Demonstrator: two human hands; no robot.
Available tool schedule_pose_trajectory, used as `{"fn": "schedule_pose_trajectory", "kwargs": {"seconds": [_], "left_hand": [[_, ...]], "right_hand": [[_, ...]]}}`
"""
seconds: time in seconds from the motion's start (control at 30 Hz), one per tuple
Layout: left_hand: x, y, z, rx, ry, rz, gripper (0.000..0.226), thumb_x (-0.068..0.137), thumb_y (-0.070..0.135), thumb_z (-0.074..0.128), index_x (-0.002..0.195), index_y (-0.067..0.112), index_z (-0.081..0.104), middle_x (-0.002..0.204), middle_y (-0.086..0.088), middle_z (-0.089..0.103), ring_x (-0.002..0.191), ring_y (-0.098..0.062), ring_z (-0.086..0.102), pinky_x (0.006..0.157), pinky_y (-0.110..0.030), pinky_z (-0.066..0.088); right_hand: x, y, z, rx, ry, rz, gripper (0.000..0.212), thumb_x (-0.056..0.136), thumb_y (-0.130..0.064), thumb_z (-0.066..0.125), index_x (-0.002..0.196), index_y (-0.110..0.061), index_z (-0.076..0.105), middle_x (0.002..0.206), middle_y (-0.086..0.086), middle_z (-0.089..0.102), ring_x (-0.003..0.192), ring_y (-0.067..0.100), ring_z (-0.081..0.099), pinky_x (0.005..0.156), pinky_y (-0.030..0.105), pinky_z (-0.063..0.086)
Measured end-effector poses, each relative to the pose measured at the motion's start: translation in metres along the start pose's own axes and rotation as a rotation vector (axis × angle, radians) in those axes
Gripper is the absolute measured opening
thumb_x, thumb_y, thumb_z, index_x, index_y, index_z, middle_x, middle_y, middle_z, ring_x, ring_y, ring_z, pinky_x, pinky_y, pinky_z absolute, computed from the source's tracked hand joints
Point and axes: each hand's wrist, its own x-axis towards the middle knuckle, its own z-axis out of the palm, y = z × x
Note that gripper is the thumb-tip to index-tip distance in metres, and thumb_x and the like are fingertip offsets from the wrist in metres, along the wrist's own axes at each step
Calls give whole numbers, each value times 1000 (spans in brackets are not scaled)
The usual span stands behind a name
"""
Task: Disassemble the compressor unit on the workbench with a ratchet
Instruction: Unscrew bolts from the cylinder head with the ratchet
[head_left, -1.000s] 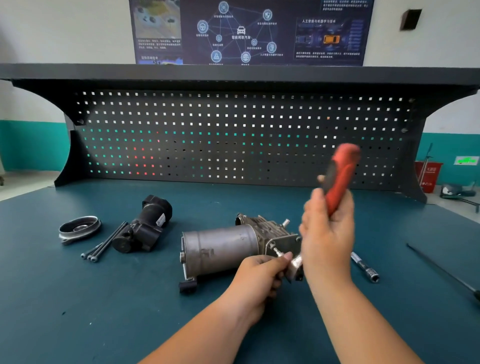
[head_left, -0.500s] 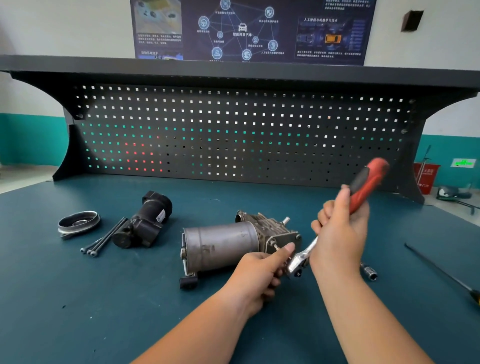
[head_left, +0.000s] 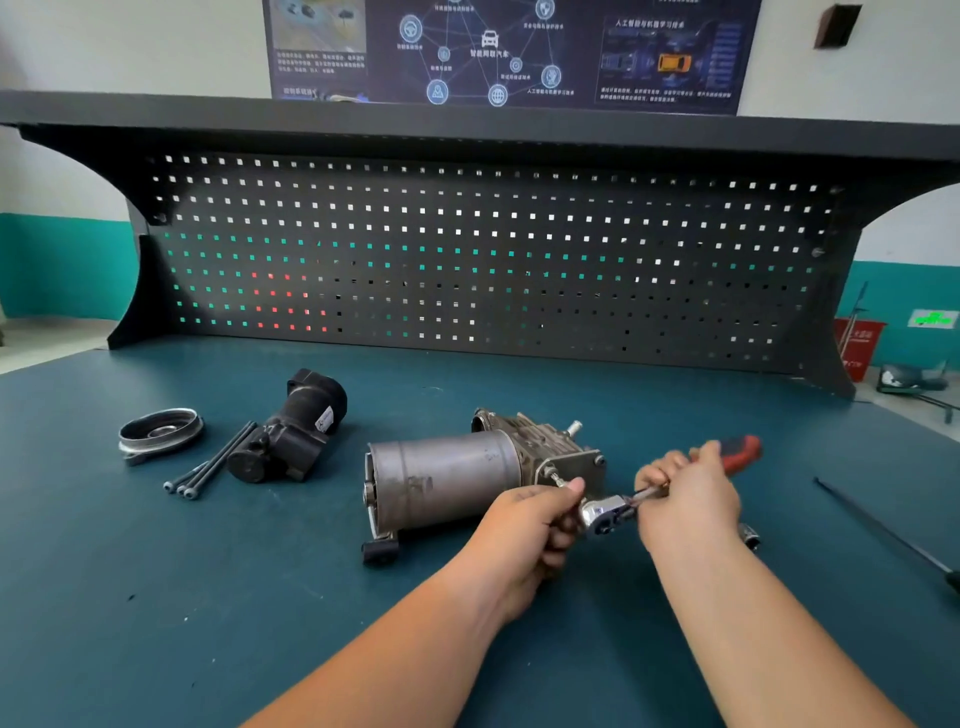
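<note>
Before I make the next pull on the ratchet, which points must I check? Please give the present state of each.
1. Grip: the right hand holds the red-handled ratchet by its handle: ok.
2. Support: the left hand pinches the ratchet's drive end at the bolt: ok.
3. Seating of the ratchet on the bolt: cannot tell, the left hand hides it.
4. Stability: the grey cylindrical metal compressor rests on the teal workbench: ok.
5. Swing path: a small silver metal piece lies close by the right wrist: not ok.
</note>
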Motion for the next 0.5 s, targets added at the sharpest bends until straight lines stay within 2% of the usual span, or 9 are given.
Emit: {"fn": "schedule_pose_trajectory", "kwargs": {"seconds": [0.07, 0.17, 0.3, 0.43, 0.5], "left_hand": [[0, 0, 0, 12, 18, -21, 35, 90, 19, 58, 57, 19, 45, 47, 7, 43, 38, -4, 32, 36, -15, 19], [0, 2, -3, 74, 74, -32, 33, 84, 26, 64, 56, 21, 48, 48, 8, 43, 37, -5, 32, 35, -14, 18], [-1, 2, -6, 234, 79, -6, 49, 75, 44, 72, 37, 22, 48, 47, 8, 36, 37, -6, 28, 36, -15, 20], [-1, 1, -5, 219, 67, 46, 42, 80, 34, 71, 50, 21, 44, 45, 7, 33, 38, -7, 25, 37, -17, 22], [0, 1, -6, 205, 57, 49, 39, 83, 31, 69, 53, 19, 46, 45, 7, 35, 38, -6, 26, 38, -16, 22]], "right_hand": [[0, 2, 0, -15, -13, -37, 25, 99, -33, 45, 78, -20, 40, 50, -8, 30, 31, 4, 26, 33, 14, 22], [-11, 2, 10, -113, -139, -248, 21, 99, -31, 45, 82, -21, 41, 47, -12, 33, 36, 3, 27, 36, 14, 23], [-29, 5, 15, -253, -361, -482, 19, 100, -27, 43, 82, -23, 40, 49, -16, 32, 41, 1, 26, 37, 14, 24], [-36, 10, 15, -343, -549, -592, 15, 99, -24, 42, 85, -27, 44, 51, -17, 35, 43, 0, 29, 39, 12, 26], [-34, 9, 16, -337, -505, -569, 16, 100, -25, 43, 84, -27, 44, 50, -17, 35, 42, 0, 28, 39, 12, 26]]}}
